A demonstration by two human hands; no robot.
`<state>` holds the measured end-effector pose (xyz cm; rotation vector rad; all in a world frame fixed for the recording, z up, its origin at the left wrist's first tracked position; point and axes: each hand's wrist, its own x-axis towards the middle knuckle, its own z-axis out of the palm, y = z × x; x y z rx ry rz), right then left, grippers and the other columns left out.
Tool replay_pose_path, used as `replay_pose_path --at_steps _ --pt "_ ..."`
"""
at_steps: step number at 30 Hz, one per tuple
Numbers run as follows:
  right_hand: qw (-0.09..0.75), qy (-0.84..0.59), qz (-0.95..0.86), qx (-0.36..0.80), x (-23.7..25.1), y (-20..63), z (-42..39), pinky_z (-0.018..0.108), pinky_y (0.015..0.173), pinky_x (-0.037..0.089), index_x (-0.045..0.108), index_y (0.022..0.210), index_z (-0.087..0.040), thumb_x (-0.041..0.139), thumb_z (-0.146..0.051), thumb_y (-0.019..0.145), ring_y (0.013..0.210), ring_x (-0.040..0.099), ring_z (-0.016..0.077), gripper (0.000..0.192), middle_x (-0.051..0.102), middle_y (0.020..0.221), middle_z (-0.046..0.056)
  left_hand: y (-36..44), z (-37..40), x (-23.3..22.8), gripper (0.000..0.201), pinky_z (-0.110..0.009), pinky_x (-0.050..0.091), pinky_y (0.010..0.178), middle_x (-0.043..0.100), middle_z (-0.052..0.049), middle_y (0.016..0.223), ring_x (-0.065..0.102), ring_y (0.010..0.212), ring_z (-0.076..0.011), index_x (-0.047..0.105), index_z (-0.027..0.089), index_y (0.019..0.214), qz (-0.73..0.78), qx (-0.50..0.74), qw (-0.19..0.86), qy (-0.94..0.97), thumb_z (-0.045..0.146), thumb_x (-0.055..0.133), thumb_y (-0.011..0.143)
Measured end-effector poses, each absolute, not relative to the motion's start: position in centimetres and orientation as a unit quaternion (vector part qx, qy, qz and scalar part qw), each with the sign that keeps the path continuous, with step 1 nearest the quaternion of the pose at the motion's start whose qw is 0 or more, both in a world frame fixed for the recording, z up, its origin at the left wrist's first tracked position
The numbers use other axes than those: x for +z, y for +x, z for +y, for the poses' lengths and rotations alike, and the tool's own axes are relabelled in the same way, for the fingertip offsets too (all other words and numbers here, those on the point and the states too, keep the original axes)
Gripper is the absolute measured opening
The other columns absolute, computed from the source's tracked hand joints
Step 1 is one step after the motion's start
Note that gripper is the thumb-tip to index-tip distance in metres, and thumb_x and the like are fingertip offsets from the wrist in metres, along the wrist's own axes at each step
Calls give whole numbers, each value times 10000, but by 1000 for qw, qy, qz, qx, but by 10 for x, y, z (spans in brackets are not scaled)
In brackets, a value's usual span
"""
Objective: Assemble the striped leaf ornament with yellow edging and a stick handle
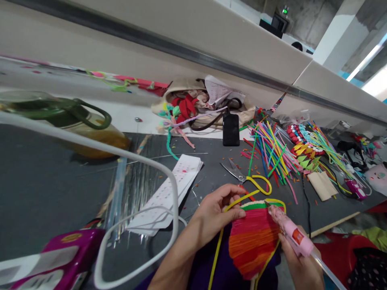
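A pleated red and orange fan-shaped piece point(254, 241) with a green and cream top edge rests over my lap, a stick below it. Pinched in my left hand point(216, 207) is a yellow pipe cleaner point(243, 198), beside the fan's upper left corner. The yellow strip also runs along the fan's right side. My right hand point(298, 257) grips a pink hot glue gun point(288, 229), its nozzle at the fan's top edge. A clear glue stick point(328, 270) sticks out of its back. Just beyond the fan lie scissors point(246, 177) with yellow handles.
Colourful pipe cleaners point(275, 153) are heaped at the right. Behind sit a black phone point(231, 129) and a cloth bag point(178, 86). Printed paper strips point(175, 191) lie left of my arm. A white cable point(145, 161) loops across the left, near a purple device point(72, 249) and a bottle point(90, 141).
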<state>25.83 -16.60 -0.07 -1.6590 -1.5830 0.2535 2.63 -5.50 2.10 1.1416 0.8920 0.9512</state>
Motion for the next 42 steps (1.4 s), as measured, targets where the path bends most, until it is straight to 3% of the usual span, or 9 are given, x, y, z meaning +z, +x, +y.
replay_pose_path --at_steps 18,34,42 --pt "406 -663 -624 80 0 253 -166 218 676 587 744 975 -187 513 -554 901 766 727 203 439 753 816 75 26 -55 24 389 -271 460 707 665 -11 842 604 774 -168 659 162 954 401 408 656 493 228 824 608" --pt "407 -684 -589 141 -8 263 -169 223 720 576 753 932 -206 634 -471 849 810 731 223 303 758 814 62 26 -54 21 383 -257 456 689 662 -10 843 593 766 -159 653 161 955 393 412 654 498 221 810 610" --pt "446 -676 -552 197 1 260 -163 276 862 573 733 1097 -205 645 -423 848 1034 695 250 343 738 1111 84 27 -54 22 379 -249 458 668 650 -2 820 588 738 -151 662 163 941 398 418 656 486 217 817 599"
